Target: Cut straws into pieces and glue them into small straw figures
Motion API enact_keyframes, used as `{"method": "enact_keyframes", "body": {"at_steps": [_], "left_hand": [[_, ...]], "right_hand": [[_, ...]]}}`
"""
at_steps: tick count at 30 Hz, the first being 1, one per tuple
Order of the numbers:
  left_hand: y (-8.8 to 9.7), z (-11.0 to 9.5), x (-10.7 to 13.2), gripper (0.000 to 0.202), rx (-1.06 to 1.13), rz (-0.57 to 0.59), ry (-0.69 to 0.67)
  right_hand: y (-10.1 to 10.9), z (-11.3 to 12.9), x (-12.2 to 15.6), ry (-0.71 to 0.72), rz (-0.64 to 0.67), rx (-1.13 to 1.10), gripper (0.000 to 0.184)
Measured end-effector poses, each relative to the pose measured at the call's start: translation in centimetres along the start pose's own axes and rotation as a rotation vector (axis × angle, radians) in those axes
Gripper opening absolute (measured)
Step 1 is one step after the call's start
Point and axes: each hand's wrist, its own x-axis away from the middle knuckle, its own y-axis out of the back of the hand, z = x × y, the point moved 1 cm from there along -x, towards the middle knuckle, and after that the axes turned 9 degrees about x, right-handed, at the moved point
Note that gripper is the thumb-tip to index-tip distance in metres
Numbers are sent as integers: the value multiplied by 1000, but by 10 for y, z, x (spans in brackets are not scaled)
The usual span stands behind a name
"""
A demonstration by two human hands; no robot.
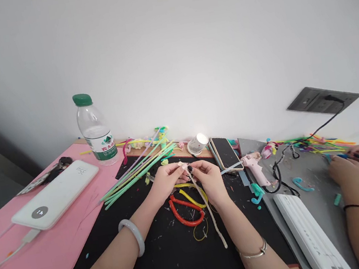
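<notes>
My left hand (166, 180) and my right hand (210, 180) meet over the black mat, fingertips pinched together. Between them is a cream pipe cleaner (210, 214), its long end hanging down below my right hand. A small pale pink-white bit shows at the pinch, its shape mostly hidden by the fingers. Just beneath my hands lie a red loop (184, 222) and a yellow loop (190, 198), which look like handles. A thin yellowish ring (201, 232) rests nearer me. Left of my hands, several green pipe cleaners (132, 183) are spread in a bundle.
A water bottle (96, 132) and a white power bank (57, 194) stand on pink card (63, 245) at left. Behind are a paper cup (197, 145) and a phone (226, 152). At right: a pink glue gun (256, 171), another power bank (308, 232), a co-worker's hands (351, 172).
</notes>
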Motion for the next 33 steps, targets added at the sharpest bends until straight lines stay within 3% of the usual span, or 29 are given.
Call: {"method": "enact_keyframes", "body": {"at_steps": [22,33], "left_hand": [[-1,1,-1,28,58,75,-16],[0,1,-1,22,-15,34,-32]], "right_hand": [[-1,-4,0,-8,-62,-75,16],[-3,-7,0,-8,-78,-69,15]]}}
